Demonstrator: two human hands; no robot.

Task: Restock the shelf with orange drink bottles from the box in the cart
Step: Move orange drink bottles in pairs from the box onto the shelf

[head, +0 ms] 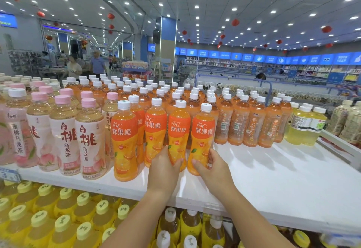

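Several orange drink bottles with white caps stand in a front row on the white top shelf [273, 189]. My left hand [163, 166] wraps the lower part of one orange bottle [178, 128], which stands upright on the shelf. Just to its right, my right hand [212, 166] grips the base of another orange bottle [203, 130], also upright. Two more orange bottles [124, 140] [155, 130] stand to the left of them. The box and the cart are out of view.
Pink-capped peach tea bottles [88, 140] fill the shelf's left part. Orange tea bottles [252, 122] and yellow-green bottles [304, 126] stand to the right. Yellow-capped bottles [62, 226] crowd the lower shelf. People stand far back on the left.
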